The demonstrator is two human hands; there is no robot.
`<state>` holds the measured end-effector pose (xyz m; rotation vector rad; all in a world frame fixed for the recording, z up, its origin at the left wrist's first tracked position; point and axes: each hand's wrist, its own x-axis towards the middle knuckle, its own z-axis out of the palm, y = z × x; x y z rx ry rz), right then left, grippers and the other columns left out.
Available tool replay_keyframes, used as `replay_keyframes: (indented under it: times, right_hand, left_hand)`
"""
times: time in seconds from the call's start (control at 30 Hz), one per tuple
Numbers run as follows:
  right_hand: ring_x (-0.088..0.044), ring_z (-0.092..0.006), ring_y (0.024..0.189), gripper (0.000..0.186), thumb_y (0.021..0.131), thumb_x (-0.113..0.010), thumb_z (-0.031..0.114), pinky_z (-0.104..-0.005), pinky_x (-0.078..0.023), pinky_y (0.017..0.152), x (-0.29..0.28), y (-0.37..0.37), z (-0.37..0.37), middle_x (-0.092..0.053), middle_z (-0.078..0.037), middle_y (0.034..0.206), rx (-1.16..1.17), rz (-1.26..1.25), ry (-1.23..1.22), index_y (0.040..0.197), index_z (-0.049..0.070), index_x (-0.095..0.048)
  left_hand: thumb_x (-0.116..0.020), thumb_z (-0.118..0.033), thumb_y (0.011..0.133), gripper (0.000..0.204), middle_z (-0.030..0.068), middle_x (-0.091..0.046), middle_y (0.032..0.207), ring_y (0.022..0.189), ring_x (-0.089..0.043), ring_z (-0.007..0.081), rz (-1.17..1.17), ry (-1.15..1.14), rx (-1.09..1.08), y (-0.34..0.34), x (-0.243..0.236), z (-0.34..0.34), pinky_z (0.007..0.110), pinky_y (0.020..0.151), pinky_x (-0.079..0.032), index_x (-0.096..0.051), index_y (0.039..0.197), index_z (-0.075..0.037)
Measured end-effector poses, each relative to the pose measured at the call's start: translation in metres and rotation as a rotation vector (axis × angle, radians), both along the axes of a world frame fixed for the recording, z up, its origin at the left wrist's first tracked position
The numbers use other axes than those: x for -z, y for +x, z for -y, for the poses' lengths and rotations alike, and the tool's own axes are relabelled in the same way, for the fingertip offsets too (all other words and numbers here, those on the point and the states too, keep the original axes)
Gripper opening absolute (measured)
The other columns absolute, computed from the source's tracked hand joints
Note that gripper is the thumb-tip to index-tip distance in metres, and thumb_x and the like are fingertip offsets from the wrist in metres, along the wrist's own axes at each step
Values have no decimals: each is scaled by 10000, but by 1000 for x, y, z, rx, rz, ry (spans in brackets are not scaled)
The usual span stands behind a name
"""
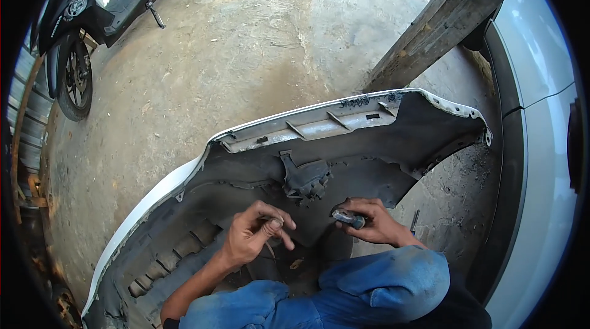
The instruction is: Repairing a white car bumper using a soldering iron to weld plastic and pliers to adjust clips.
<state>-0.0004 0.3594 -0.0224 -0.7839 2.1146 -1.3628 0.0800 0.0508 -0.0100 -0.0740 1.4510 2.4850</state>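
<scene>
A car bumper (246, 172), dark inside with a white outer edge, lies inner side up across the ground in front of my knees. Over its near part is my left hand (252, 233), thumb and fingertips pinched on something small; a thin brownish strand hangs below, and I cannot make out what it is. My right hand (378, 224) grips a small dark hand tool (349, 218) with a silvery end, pointing toward the left hand. The hands are apart. Beyond them a black bracket-like part (305, 176) sits on the bumper's inner face.
A screwdriver-like tool (415, 221) lies on the concrete floor (227, 52) right of my right hand. A wooden post (430, 27) rises behind the bumper's right end. A white car (544, 144) stands along the right, a black motor scooter (74, 46) at the far left.
</scene>
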Motion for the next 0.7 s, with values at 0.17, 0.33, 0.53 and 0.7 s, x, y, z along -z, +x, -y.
replay_keyframes:
  times: [0.17,0.33,0.53,0.7]
  right_hand:
    - [-739,-311,968,464,894,-776,32,-390,-569,829,-57,-18,24,-755,-176,1148,23,-169,28,1350,9,-689]
    - [-644,-368,972,726,887,-703,-12,-440,-535,862,-58,-2,52,-621,-193,1071,84,-117,18,1583,66,-514]
    - [-558,-326,880,986,760,-705,-54,-471,-510,826,-65,-2,46,-536,-130,975,1,-299,278,1671,235,-462]
    - [-566,-320,881,986,793,-712,-69,-462,-531,859,-61,-5,56,-549,-115,985,-24,-478,381,1673,294,-455]
  left_hand:
    - [-608,-139,1126,136,24,-618,783,691,-550,64,-218,-359,-51,-31,-50,-10,251,609,-454,-642,1156,-11]
    - [-570,-186,1142,231,25,-620,804,761,-558,77,-117,-483,-210,-29,-51,-13,240,688,-456,-655,1230,11]
    - [-636,-147,1105,233,25,-661,800,756,-593,53,-34,-358,-220,-23,-53,-14,218,656,-467,-651,1244,39]
    - [-646,-106,1087,190,40,-632,836,734,-541,56,57,-435,-152,-9,-57,-4,222,670,-435,-620,1211,36]
